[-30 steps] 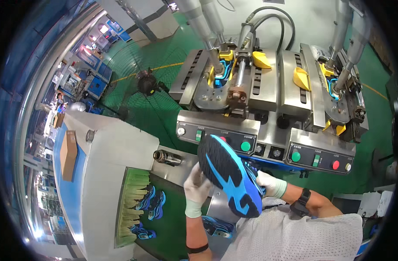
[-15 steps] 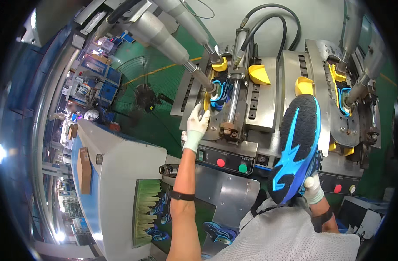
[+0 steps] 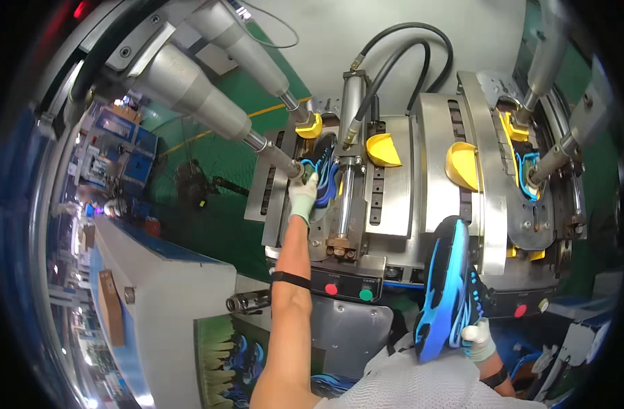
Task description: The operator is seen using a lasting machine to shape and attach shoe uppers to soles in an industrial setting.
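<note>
My left hand (image 3: 303, 195), in a white glove, reaches into the left station of a metal pressing machine (image 3: 392, 198). Its fingers close around the near end of a black and blue sports shoe (image 3: 327, 185), under a slanted metal rod (image 3: 278, 158); the fingertips are partly hidden. Low on the right, my gloved right hand (image 3: 478, 339) grips another black and blue sports shoe (image 3: 443, 290), held up on its side with its blue sole edge showing. In the machine's right station sits a third blue-edged shoe (image 3: 528, 174) beneath a similar rod.
Yellow pads (image 3: 383, 150) stand on the machine's plates. Red and green buttons (image 3: 366, 295) line its front panel. To the left, a grey machine housing (image 3: 169, 286) has a bristle-fringed opening (image 3: 215, 354) with several blue shoes beside it. A fan (image 3: 189, 180) stands behind.
My left hand has moved from beside the left station onto the shoe there and closed on it. The shoe in my right hand has dropped lower and turned from sole-up onto its side.
</note>
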The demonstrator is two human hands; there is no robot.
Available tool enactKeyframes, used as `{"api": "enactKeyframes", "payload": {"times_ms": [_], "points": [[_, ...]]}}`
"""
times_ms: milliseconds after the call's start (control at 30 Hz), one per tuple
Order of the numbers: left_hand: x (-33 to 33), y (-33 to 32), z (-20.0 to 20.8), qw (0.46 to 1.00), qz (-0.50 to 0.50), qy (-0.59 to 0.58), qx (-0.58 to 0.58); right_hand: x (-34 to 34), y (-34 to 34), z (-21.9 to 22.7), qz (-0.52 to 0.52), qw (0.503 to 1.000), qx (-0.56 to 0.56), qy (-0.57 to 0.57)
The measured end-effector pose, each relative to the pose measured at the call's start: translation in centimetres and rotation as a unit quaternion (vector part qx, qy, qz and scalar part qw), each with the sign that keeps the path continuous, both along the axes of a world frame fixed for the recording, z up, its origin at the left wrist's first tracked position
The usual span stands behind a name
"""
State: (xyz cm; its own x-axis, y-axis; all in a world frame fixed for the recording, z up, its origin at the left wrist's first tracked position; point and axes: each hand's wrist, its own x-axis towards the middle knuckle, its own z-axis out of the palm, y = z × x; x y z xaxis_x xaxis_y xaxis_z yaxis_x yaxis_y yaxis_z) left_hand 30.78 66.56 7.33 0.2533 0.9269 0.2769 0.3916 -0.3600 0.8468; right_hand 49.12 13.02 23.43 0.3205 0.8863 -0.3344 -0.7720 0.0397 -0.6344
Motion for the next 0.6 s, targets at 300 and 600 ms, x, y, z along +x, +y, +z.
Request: {"api": "enactKeyframes", "payload": {"times_ms": [300, 600], "points": [[-6.0, -10.6, 13.1, 0.981, 0.042, -0.023, -0.19, 0.0, 3.2, -1.0, 0.062, 0.984, -0.099, -0.132], [-23.4, -35.0, 15.6, 0.95, 0.225, -0.156, -0.147, -7.1, 29.8, 0.3, 0.21, 0.972, 0.08, -0.07]]}}
